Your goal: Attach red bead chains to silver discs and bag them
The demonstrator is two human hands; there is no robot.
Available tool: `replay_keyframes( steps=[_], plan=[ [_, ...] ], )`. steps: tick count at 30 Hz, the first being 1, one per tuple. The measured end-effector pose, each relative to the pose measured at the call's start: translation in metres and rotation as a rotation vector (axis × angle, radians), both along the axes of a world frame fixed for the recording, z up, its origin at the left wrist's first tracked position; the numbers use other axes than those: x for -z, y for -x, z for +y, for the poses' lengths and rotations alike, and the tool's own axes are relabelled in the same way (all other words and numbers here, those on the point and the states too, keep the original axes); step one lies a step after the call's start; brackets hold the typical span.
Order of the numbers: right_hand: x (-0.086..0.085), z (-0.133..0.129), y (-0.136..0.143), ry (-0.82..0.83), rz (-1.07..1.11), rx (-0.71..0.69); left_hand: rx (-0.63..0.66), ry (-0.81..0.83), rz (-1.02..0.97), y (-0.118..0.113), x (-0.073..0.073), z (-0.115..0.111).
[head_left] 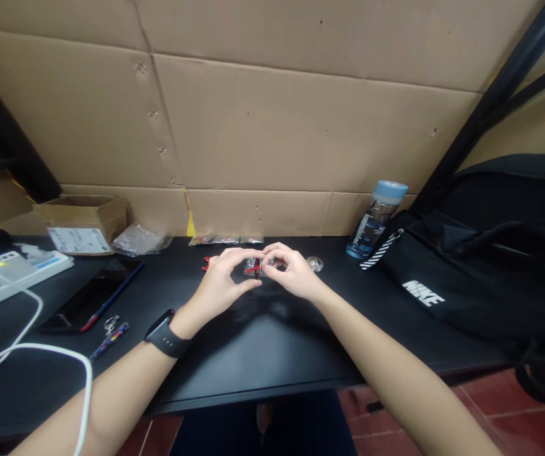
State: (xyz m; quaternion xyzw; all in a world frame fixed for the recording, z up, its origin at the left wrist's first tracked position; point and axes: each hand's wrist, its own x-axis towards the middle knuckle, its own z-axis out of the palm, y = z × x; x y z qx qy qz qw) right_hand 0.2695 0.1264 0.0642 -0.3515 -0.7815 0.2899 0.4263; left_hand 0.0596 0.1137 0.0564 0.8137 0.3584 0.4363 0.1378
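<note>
My left hand [225,278] and my right hand [294,272] meet over the middle of the black table. A small red and dark piece [256,268] stands between the thumb and forefinger of my left hand; its kind is too small to tell. Fingers and thumb of my right hand come together right beside it, and whatever they pinch is hidden. Behind the fingers lies a clear plastic packet [249,262], partly covered. Another red part [206,262] shows just left of my left hand. To the right of my right hand is a small clear tape roll [315,263].
Small packets [227,240] lie along the cardboard wall. Leftward are an open carton [82,218], crumpled plastic [139,240], a dark tablet-like device [96,294], a keychain [111,339] and a white cable [39,347]. A water bottle [376,218] and black bag [481,266] stand right.
</note>
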Motion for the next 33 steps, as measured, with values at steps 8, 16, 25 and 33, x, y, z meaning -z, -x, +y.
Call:
replay_keyframes(
  steps=[8,16,25,33],
  plan=[
    [-0.004,0.005,-0.006,-0.054,-0.039,0.016,-0.07,0.004,0.047,-0.001,0.0,-0.001],
    [-0.004,0.009,-0.015,-0.165,-0.212,0.04,-0.025,0.084,0.147,0.003,0.001,-0.002],
    [-0.004,-0.003,-0.006,-0.267,-0.343,-0.053,-0.102,0.109,0.296,-0.002,0.002,-0.008],
    [-0.006,-0.005,-0.006,-0.251,-0.301,-0.071,-0.042,0.058,0.295,-0.001,0.001,-0.006]
  ],
)
